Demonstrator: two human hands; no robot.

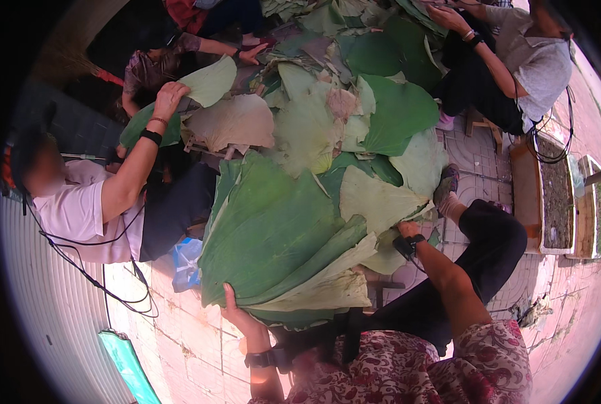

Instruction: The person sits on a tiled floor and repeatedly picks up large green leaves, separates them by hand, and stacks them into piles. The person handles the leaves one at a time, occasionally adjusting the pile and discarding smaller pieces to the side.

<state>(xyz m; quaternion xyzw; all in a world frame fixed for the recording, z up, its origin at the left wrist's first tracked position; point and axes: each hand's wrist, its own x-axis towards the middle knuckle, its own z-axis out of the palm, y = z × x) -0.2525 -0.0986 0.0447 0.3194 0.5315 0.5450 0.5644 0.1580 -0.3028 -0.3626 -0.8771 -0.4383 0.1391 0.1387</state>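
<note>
A thick stack of large lotus leaves [267, 222], green on top with paler folded layers at its right side, lies across my lap. At its near left edge my left hand [236, 315] is closed on the leaves, thumb on top and fingers hidden underneath. To the right, my right hand [408, 229] is closed at the edge of a pale lotus leaf [374, 198], its fingertips partly hidden. Beyond the stack spreads a heap of overlapping leaves, among them a dark green leaf [398, 114] and a brownish leaf [230, 122].
Co-workers sit around the heap; a hand [169, 101] at the left holds a pale leaf [211, 82]. Planter boxes [531, 195] stand at the right. A blue-and-white plastic bag [186, 264] and a green packet [129, 367] lie on the paved floor [199, 350] at the left.
</note>
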